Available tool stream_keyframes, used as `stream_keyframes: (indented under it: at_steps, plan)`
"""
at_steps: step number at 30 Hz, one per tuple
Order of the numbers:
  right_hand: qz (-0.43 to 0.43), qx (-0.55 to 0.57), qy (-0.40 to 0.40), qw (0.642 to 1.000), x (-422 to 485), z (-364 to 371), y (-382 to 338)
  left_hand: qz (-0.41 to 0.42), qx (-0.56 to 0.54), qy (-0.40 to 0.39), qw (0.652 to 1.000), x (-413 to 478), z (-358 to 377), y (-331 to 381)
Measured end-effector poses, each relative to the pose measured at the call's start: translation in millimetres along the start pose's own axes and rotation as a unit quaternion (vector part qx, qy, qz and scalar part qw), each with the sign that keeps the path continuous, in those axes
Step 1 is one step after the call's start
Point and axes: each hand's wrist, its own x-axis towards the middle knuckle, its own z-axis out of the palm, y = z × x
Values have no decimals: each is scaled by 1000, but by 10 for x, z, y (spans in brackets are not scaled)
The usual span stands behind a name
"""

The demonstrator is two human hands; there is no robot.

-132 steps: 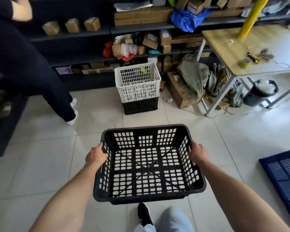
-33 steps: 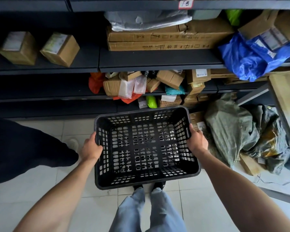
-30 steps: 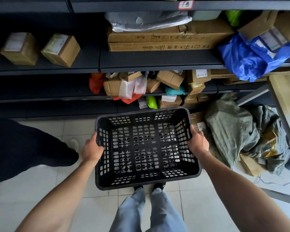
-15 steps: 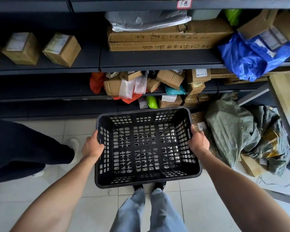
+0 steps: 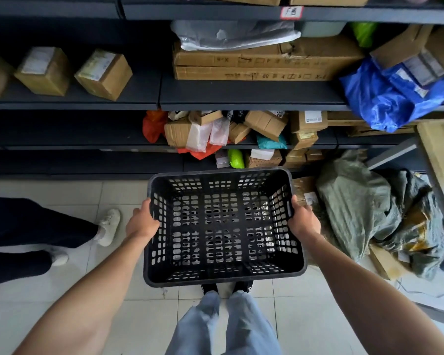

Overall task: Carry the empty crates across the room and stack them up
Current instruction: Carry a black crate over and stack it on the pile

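Two bare forearms reach forward and down. The left hand (image 5: 142, 222) and right hand (image 5: 303, 221) each grip opposite sides of a black crate (image 5: 223, 274), thumbs hooked over its rim.

Black crate (image 5: 223, 224) hid whatever sat beneath it; only pale glimpses showed through the mesh. Left hand (image 5: 142, 222) and right hand (image 5: 303, 221) fingers were out of sight under the rim. Second person (image 5: 23, 239) was cropped at the left edge. Shelf label (image 5: 291, 12) was too blurred to read.
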Motion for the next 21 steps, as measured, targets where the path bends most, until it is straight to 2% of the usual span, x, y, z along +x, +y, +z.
stream_keyframes:
  at_steps: [7, 11, 15, 21]
  plan:
    - [-7, -12, 1, 1000, 17, 38, 39, -19, -15, -22, 999, -98, -20, 65]
    - [-21, -4, 0, 1000, 8, -32, 27, -23, 15, -32, 999, -279, 15, 173]
    - [-89, -22, 18, 996, -43, -156, -189, -6, 15, -3, 1000, -542, 86, 252]
    - [-213, -42, -7, 976, -142, -199, -654, -42, -90, 48, 994, -1092, 81, 185]
